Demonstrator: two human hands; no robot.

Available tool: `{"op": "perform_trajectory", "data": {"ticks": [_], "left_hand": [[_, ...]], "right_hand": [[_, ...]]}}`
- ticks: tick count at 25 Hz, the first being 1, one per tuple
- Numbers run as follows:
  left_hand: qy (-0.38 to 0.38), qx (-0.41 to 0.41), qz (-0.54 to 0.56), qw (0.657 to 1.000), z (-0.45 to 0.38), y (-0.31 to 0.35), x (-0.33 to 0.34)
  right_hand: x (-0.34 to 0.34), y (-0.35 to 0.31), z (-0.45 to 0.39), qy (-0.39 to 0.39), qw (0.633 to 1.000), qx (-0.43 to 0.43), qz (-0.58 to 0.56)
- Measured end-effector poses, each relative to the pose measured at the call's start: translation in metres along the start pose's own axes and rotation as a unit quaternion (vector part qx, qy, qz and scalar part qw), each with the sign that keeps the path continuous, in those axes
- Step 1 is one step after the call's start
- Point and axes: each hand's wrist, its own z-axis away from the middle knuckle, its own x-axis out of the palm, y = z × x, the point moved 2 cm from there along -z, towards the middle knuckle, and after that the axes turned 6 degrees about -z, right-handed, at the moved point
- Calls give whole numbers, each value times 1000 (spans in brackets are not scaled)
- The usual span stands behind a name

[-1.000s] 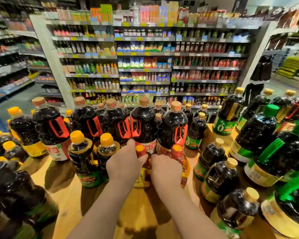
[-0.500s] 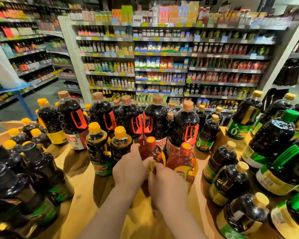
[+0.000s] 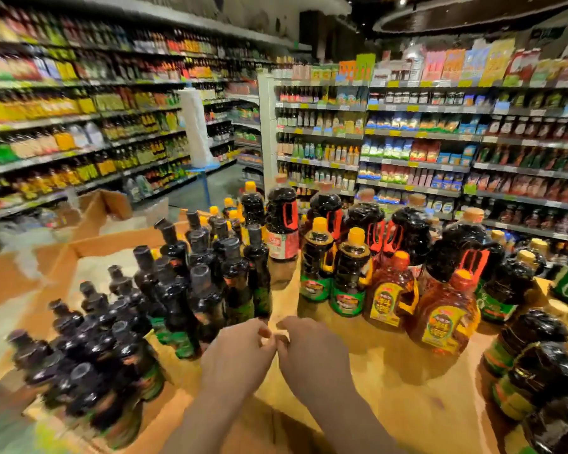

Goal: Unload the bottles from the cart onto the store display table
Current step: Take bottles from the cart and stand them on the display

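Swung left since half a second ago, and both hands drawn back off the two amber bottles toward the near edge of the bench [image 3: 391, 398]. Head view: left hand [image 3: 236, 358] and right hand [image 3: 312, 352] low in the middle, knuckles up, fingertips touching each other, fingers loosely curled, holding nothing, hovering over bare wood. Amber bottles now standing free on the bench, to the right of and beyond the hands: nearer amber bottle [image 3: 443, 309] with yellow label and orange cap, farther amber bottle [image 3: 391, 293] just beside it on the left, both upright. Left of those, two dark bottles with green labels [image 3: 348, 273] and yellow caps, upright, side by side. Behind them, a row of large dark jugs with red handles [image 3: 282, 221]. To the left of the hands, a tight cluster of slim dark bottles with black caps [image 3: 191, 283], blurred at the near end. Along the right edge, more dark round bottles [image 3: 535, 352] with green and yellow labels. Beyond the slim bottles, open cardboard boxes [image 3: 89, 257]. Farther back, stocked store shelves [image 3: 407, 139] on both sides of an aisle.
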Motion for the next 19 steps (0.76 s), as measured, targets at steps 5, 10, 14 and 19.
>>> {"op": "perform_trajectory", "data": {"ticks": [5,10,14,19], "left_hand": [[37,-151,16,988,112,-144,-52],[94,-323,17,942,266,-268,-103],[148,-447,8,882,411,-347,-127],[202,-581,-5,788,569,-403,-147]], "right_hand": [[69,-134,66,-114,982,-143,-45],[137,-267,167,-190,932,-285,-120],[197,-369,273,-253,865,-391,-185],[230,-467,400,-326,779,-493,-208]]}}
